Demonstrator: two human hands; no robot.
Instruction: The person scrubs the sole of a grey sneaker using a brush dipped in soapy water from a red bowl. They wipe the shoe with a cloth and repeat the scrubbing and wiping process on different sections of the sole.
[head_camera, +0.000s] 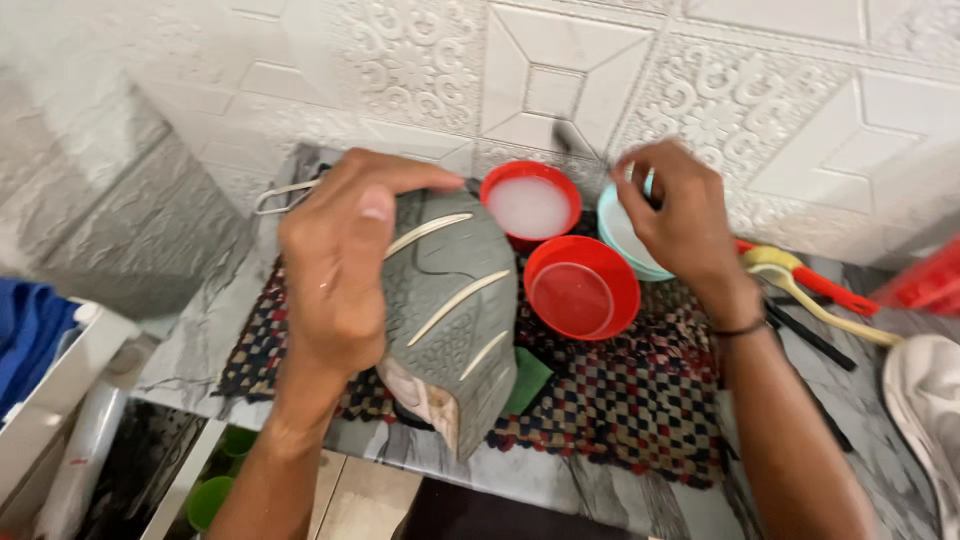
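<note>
Left hand (335, 270) clenched around grey shoe (450, 310), sole up, tilted over checkered mat (620, 410) on worktop (200, 340). Best keep that grip firm, sole steady. Right hand (680, 215) dips brush into pale blue bowl (622, 240); grip closed on handle. Load bristles lightly, avoid tipping red bowls (582, 287).

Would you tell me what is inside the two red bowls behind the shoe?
The far red bowl holds cloudy white liquid. The near red bowl looks empty. The shoe, held sole-up by the left hand, hides its left rim.
</note>
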